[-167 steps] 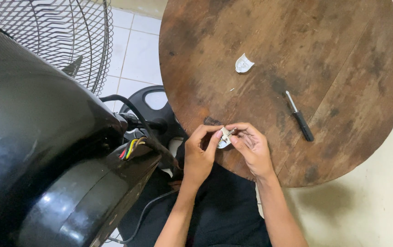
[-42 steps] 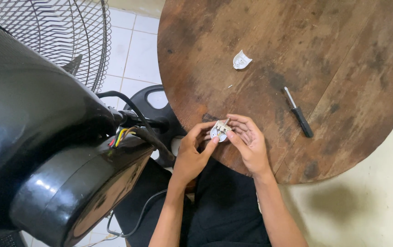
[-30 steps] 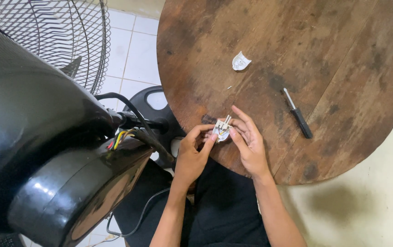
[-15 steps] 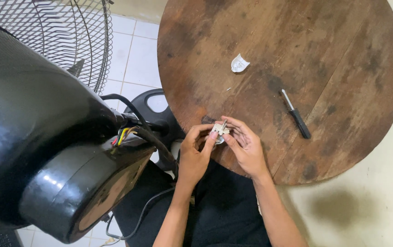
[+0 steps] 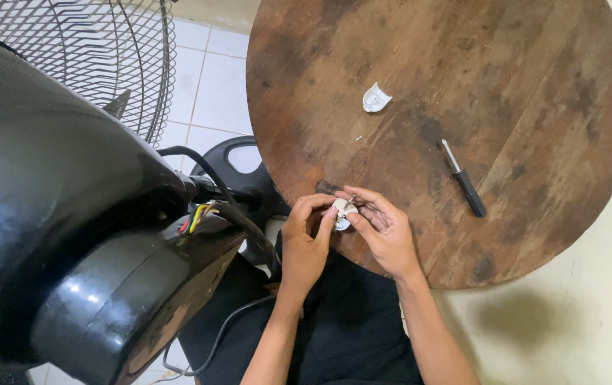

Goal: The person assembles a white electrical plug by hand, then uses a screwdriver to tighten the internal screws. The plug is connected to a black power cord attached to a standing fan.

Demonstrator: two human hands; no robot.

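Observation:
My left hand (image 5: 304, 242) and my right hand (image 5: 386, 229) meet at the near edge of a round wooden table (image 5: 534, 93). Between the fingertips of both is a small white plug part (image 5: 342, 214) with metal pins; both hands pinch it. A white plastic cover piece (image 5: 376, 98) lies farther back on the table. A screwdriver with a black handle (image 5: 464, 178) lies to the right of my right hand, apart from it.
A big black fan motor housing (image 5: 70, 235) with coloured wires (image 5: 197, 214) fills the left. Its wire grille (image 5: 99, 57) stands behind over white floor tiles. A black cable (image 5: 213, 342) runs down past my dark-clothed lap. A tiny screw (image 5: 358, 138) lies on the table.
My hands stay together on the white plug part at the table edge; the fingers have shifted slightly around it. The view has wobbled a little.

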